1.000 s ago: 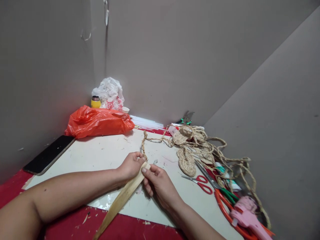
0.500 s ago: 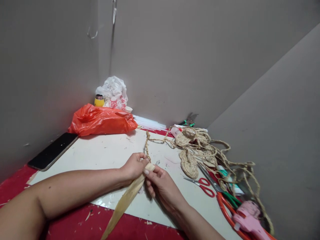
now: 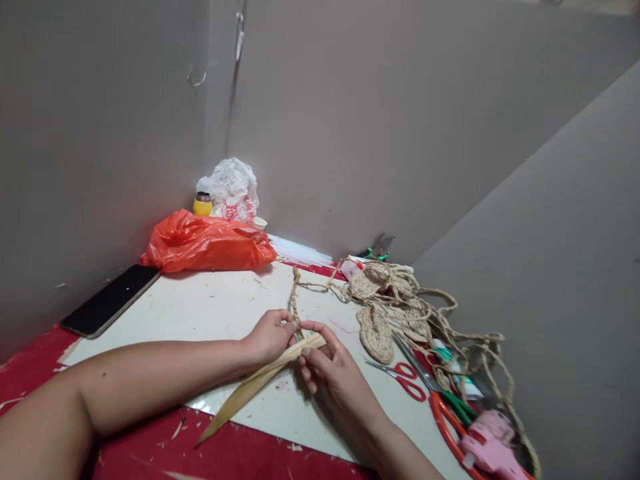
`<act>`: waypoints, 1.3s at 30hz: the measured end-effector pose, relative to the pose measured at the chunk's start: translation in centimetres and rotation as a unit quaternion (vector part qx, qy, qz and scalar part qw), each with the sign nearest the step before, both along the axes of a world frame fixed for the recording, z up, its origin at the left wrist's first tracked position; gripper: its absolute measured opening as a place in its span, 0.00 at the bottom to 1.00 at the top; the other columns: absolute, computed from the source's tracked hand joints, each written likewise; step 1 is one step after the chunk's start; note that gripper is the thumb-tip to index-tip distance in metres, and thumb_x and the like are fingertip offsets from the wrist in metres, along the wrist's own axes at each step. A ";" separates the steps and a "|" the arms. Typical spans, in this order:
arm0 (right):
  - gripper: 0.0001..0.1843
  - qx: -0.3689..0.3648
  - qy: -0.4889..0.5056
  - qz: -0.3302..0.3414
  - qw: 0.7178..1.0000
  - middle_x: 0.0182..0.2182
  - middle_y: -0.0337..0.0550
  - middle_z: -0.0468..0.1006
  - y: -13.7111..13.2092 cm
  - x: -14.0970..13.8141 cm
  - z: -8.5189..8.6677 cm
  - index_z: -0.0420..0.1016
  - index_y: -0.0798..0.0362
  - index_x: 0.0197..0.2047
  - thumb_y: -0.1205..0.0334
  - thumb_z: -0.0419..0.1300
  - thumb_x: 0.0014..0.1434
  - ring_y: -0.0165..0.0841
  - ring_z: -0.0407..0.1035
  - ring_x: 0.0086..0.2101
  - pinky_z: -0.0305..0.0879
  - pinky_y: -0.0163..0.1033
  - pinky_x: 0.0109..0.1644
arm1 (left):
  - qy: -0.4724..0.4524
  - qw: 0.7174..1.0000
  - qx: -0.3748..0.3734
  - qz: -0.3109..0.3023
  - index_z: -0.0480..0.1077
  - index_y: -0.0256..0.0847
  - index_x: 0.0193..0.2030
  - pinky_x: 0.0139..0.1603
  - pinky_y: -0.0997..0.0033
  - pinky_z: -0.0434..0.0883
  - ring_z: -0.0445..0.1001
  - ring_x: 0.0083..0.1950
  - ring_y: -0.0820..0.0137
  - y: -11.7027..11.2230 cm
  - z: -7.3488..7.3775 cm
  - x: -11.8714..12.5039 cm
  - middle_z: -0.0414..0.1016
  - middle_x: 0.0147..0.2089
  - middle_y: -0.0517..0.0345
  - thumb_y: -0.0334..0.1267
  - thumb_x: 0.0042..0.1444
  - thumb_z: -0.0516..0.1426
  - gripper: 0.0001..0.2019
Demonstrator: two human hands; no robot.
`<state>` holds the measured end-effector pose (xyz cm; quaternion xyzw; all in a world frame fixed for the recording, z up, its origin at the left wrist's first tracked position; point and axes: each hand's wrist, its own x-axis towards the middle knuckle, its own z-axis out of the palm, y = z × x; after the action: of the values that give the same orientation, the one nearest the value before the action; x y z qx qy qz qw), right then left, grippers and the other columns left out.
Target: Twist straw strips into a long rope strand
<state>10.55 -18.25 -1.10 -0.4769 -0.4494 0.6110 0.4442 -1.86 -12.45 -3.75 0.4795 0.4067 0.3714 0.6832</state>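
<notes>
Braided cord (image 3: 294, 300) and flat strip (image 3: 253, 383) held in two hands.
The left hand (image 3: 270, 337) pinches the near end of the braided cord, which runs toward the far edge of the white sheet (image 3: 200, 307); the right hand (image 3: 334, 370) grips the flat strip between thumb and fingers, its index finger extended to the cord. The strip slants across the sheet's near edge, its tip over the red desk (image 3: 250, 453). Finer strands at the fingertips are hard to make out. Red-handled scissors (image 3: 411, 388) lie near the sheet's right edge.
</notes>
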 end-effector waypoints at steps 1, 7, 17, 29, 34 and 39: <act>0.24 0.007 -0.010 -0.004 1.000 0.20 0.32 0.69 0.0 -0.2 0.0 0.59 0.50 0.53 0.62 0.60 0.54 0.24 0.59 0.17 0.56 0.27 0.17 | -0.009 1.000 -0.004 -0.008 0.58 0.41 0.31 0.17 0.78 0.58 0.65 0.16 0.73 -0.1 0.0 0.0 0.64 0.15 0.67 0.44 0.54 0.53 0.10; 0.29 0.038 0.016 -0.066 0.997 0.21 0.31 0.70 0.4 -1.2 -0.8 0.56 0.49 0.53 0.59 0.65 0.51 0.26 0.63 0.19 0.59 0.28 0.18 | -0.020 1.000 -0.008 -0.013 0.59 0.41 0.34 0.15 0.78 0.57 0.63 0.13 0.72 -0.3 0.0 0.2 0.64 0.12 0.65 0.48 0.56 0.51 0.12; 0.20 0.033 0.076 -0.126 0.989 0.21 0.33 0.72 -0.2 -1.0 -0.8 0.60 0.50 0.41 0.58 0.66 0.50 0.23 0.62 0.18 0.58 0.27 0.19 | -0.047 0.995 -0.084 -0.005 0.58 0.41 0.37 0.15 0.76 0.62 0.68 0.16 0.68 -0.3 0.8 0.0 0.70 0.16 0.58 0.48 0.56 0.52 0.12; 0.18 -0.015 -0.044 -0.044 0.998 0.20 0.34 0.68 0.0 -1.3 -1.1 0.64 0.53 0.39 0.53 0.65 0.50 0.30 0.66 0.23 0.59 0.27 0.15 | -0.018 0.998 -0.056 0.002 0.59 0.42 0.40 0.12 0.76 0.59 0.63 0.11 0.71 -0.5 0.8 0.1 0.69 0.16 0.61 0.49 0.57 0.51 0.13; 0.17 -0.019 -0.041 -0.042 0.998 0.19 0.36 0.71 0.0 -1.2 -1.0 0.66 0.54 0.42 0.56 0.63 0.50 0.29 0.65 0.20 0.58 0.27 0.15 | -0.016 0.996 -0.086 -0.013 0.57 0.43 0.44 0.12 0.75 0.59 0.63 0.11 0.69 -0.6 1.2 0.0 0.69 0.16 0.60 0.52 0.56 0.51 0.16; 0.13 -0.020 -0.042 -0.045 0.998 0.16 0.33 0.68 0.2 -0.8 -1.1 0.65 0.54 0.40 0.55 0.58 0.54 0.23 0.55 0.14 0.50 0.26 0.14 | -0.023 0.998 -0.056 -0.023 0.57 0.41 0.41 0.12 0.76 0.60 0.67 0.13 0.67 -0.6 0.9 0.1 0.68 0.14 0.60 0.51 0.56 0.51 0.16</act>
<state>9.71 -18.10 -2.22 -0.5305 -0.4336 0.5785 0.4426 -1.74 -13.04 -2.82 0.4409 0.3994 0.3430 0.7269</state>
